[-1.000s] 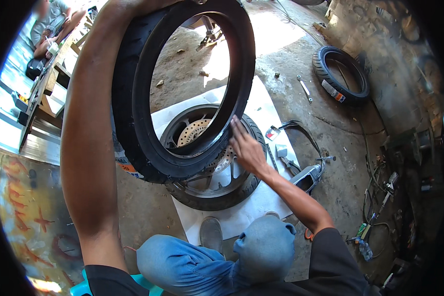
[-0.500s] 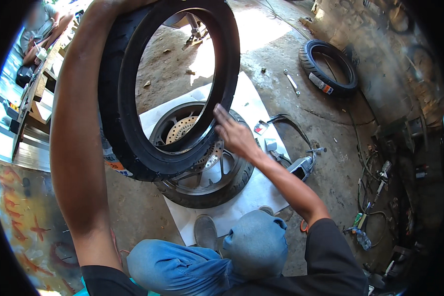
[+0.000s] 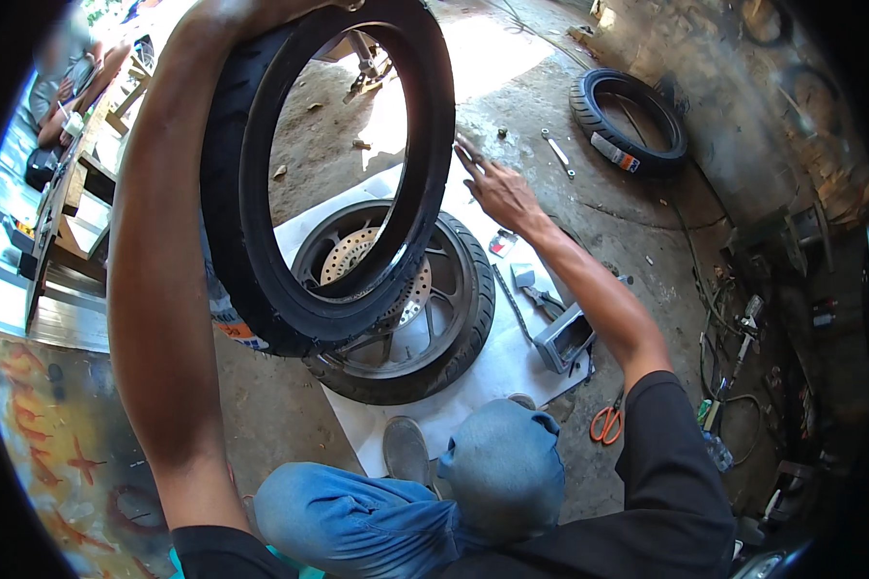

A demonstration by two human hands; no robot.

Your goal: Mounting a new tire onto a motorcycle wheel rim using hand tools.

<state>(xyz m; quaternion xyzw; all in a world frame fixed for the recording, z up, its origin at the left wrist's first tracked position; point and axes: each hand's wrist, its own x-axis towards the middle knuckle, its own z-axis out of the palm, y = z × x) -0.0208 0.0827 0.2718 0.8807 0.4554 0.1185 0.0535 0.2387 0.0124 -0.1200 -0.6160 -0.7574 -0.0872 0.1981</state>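
Note:
My left hand (image 3: 294, 12) grips the top of a black tire (image 3: 261, 193) with an orange-and-white label, holding it upright and slightly tilted in front of me. My right hand (image 3: 502, 193) has its fingers out, the tips at or very near the tire's right outer edge; whether they touch is unclear. Behind and below the held tire, a wheel (image 3: 459, 333) with a tire and drilled brake disc (image 3: 406, 299) lies flat on a white sheet (image 3: 367, 425). A metal tray-like tool (image 3: 562, 343), a grey brush-like item (image 3: 523, 275) and a long bar (image 3: 507, 299) lie beside it.
A second tire (image 3: 584, 111) lies at back right, near a wrench (image 3: 557, 152). Orange-handled scissors (image 3: 605, 425) are on the floor. Cords and tools (image 3: 743, 328) line the right wall. A person (image 3: 63, 96) sits by a wooden structure (image 3: 77, 203) at left. My knees (image 3: 502, 473) are below.
My right hand has moved up and to the right along the tire, from its lower inner rim to beside its outer edge. My left hand still holds the tire.

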